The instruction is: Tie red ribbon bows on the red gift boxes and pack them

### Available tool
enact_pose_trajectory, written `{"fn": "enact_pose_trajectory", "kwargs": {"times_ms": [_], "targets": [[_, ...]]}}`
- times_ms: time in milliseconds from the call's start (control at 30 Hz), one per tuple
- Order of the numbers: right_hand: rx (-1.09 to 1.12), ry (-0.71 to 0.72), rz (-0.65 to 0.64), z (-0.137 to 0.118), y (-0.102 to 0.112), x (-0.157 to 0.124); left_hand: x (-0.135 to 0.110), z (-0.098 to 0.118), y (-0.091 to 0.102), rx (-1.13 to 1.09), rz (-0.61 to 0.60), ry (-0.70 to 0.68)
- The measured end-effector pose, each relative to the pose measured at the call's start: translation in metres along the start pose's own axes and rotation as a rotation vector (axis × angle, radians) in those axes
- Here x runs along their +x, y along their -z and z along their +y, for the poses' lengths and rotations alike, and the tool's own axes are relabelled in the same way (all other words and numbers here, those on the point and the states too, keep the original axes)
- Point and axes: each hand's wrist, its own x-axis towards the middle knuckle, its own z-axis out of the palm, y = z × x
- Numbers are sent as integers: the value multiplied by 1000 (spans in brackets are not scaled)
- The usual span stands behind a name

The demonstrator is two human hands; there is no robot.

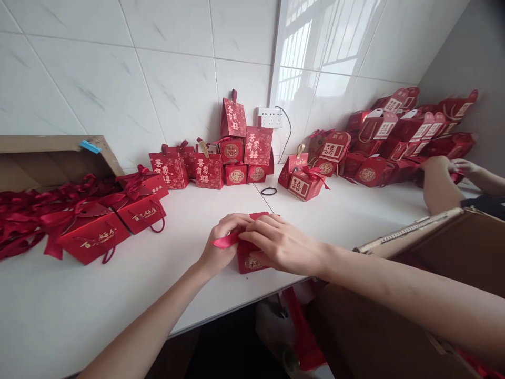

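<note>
While both my hands meet over a small red box [243, 264] at the centre of the frame, printed boxes stand around it. Those with white blossom patterns in the upper middle, such as the front patterned box [209, 171], carry 吾, 家, 有 and 囍. At the left of the frame, the boxes with rope handles [94, 242] show gold script ending in 好合. Right of centre, a bow-tied box [305, 184] bears 囍 on a pale panel; behind it, an arched-top box [333, 146] reads 歡喜 above another 囍.

Mine sits near the white table's edge [221, 295], red, with a round gold emblem on its near side, too covered to read. A glossy pinkish-red ribbon [224, 242] crosses its top, one end lying out over my left hand [221, 245]. My right hand [278, 245] arches over the top from the right. Fingers of both are bent inward and overlap, the tips hidden, so I cannot tell whether either pinches the ribbon. At the right edge, a co-worker's hands [440, 167] are beside stacked boxes [410, 126].
</note>
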Motion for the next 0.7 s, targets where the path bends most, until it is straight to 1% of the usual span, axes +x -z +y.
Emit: {"fn": "enact_pose_trajectory", "kwargs": {"times_ms": [100,200,300,433,533,600,700], "targets": [[-49,26,2,-5,-4,0,1,0,1,18,-5,-16],[-24,-18,-6,-7,-7,-1,2,1,0,36,-4,-16],[4,-49,-18,-6,-9,-1,3,1,0,47,-31,-16],[-23,-6,-29,-5,-8,0,3,-2,1,38,-26,-17],[-25,25,-70,-5,-7,0,2,-3,1,41,-35,-14],[-7,-3,-85,-6,-6,1,2,-3,0,51,-39,-1],[67,-92,-46,-7,-7,2,2,-2,0,51,-12,31]]}}
